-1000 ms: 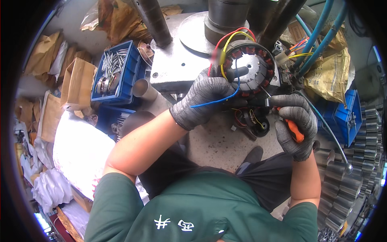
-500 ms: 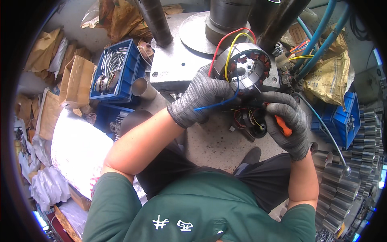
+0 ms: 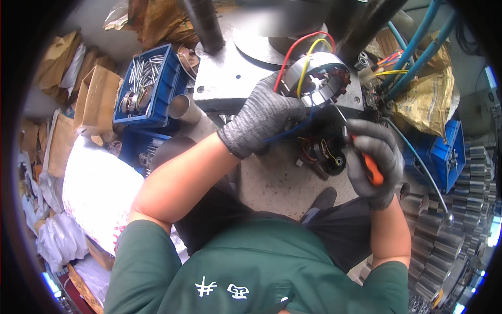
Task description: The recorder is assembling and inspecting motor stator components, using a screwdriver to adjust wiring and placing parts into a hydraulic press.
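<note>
My left hand [image 3: 265, 112], in a grey knit glove, is wrapped round the left side of a motor stator [image 3: 294, 74]. The stator is a silver ring with reddish-brown windings inside, tilted toward me. Red, yellow and blue wires trail from it; the red and yellow ones arch over its top, and the blue one hangs below by my left hand. In my gloved right hand [image 3: 386, 149] is a screwdriver [image 3: 373, 170] with an orange handle. Its thin metal shaft points up and left, the tip at the stator's lower right edge; whether it touches is unclear.
Behind the stator stands a metal press plate [image 3: 222, 81] with thick dark posts. Blue crates [image 3: 166, 86] with metal rods sit at left, near an open cardboard box [image 3: 97, 99]. Another wired motor part [image 3: 334, 159] lies below. Stacked metal cylinders [image 3: 439, 251] line the right.
My right hand has drawn slightly down with the screwdriver, so more of its shaft shows. The stator has tilted a little, and its blue wire now hangs lower.
</note>
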